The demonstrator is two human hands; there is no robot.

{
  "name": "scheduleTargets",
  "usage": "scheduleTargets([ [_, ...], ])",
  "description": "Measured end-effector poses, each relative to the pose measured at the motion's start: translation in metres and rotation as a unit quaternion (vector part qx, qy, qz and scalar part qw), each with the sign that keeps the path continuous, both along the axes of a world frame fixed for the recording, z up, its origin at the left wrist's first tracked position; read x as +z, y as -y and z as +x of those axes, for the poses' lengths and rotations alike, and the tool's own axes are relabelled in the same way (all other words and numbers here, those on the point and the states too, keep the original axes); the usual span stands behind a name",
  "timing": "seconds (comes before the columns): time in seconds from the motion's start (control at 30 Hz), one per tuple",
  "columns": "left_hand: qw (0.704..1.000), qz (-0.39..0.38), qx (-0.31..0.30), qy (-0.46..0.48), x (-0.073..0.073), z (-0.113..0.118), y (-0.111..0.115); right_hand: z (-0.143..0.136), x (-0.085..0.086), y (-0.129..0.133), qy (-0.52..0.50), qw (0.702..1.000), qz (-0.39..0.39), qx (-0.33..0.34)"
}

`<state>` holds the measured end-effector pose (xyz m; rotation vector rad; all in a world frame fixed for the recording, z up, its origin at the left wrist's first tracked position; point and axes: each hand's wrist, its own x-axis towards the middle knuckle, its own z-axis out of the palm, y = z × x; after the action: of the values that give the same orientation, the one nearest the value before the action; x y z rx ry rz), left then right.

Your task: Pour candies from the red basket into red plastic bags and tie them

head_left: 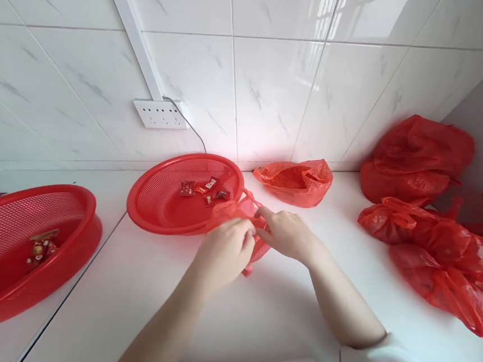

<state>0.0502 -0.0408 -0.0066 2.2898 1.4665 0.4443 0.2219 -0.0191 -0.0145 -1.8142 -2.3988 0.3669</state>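
Observation:
Both my hands hold a thin red plastic bag point(256, 254) just in front of the middle red basket point(160, 219). My left hand point(228, 247) is closed on the bag's near-left side, fingers curled inward. With bent fingers, my right hand point(287, 233) pinches the bag close to the left fingertips. Part of the bag hangs over the basket's right rim. Several small wrapped snacks point(187, 188) lie on the basket's perforated bottom. What the bag contains, if anything, I cannot make out.
Another red basket point(89, 213) at the left holds a few wrapped snacks point(41, 248). A slack red bag point(294, 183) rests by the wall. Several filled red bags point(442, 255) are heaped at the right. A power socket strip point(160, 114) with a cable is on the tiled wall.

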Motion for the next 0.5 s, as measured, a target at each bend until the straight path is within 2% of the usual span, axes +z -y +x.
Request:
scheduleTargets([
  [0.07, 0.976, -0.1, 0.007, -0.191, -0.018, 0.011, -0.007, -0.004, -0.005, 0.001, 0.01, 0.997, -0.049, 0.055],
  [0.13, 0.961, -0.126, 0.0, -0.247, -0.035, 0.016, -0.017, -0.007, -0.011, 0.0, 0.038, 0.992, -0.106, 0.06],
  [0.23, 0.958, -0.125, -0.013, -0.259, -0.051, 0.016, -0.029, -0.007, -0.021, -0.006, 0.047, 0.981, -0.187, 0.011],
  [0.33, 0.957, -0.116, -0.028, -0.265, -0.05, 0.003, -0.032, 0.003, -0.026, -0.013, 0.034, 0.972, -0.224, -0.056],
  [0.43, 0.959, -0.127, -0.018, -0.252, -0.036, -0.015, -0.024, 0.02, -0.026, -0.015, 0.019, 0.963, -0.248, -0.109],
  [0.5, 0.964, -0.086, 0.013, -0.251, -0.026, -0.023, -0.016, 0.027, -0.024, -0.012, -0.009, 0.956, -0.268, -0.122],
])
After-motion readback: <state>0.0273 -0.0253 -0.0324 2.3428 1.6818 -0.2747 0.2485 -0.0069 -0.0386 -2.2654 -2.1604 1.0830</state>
